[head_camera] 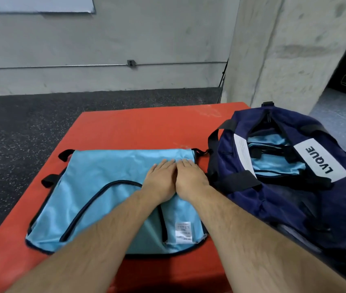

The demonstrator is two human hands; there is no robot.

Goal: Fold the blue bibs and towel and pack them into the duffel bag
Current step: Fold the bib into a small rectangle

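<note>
Left hand (160, 178) and right hand (191, 178) lie flat side by side, fingers straight, pressing the blue bib (96, 187) right of its middle. The bib is spread on the red worktop (146, 127), long axis left-right. The duffel bag (258, 199) sits just to its right, mouth unzipped, light-blue fabric (273, 163) inside. The right hand is nearer, so packing likely goes rightward.

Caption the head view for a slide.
Left hand and right hand press flat on a blue bib on a red mat, beside the open navy duffel bag.
</note>
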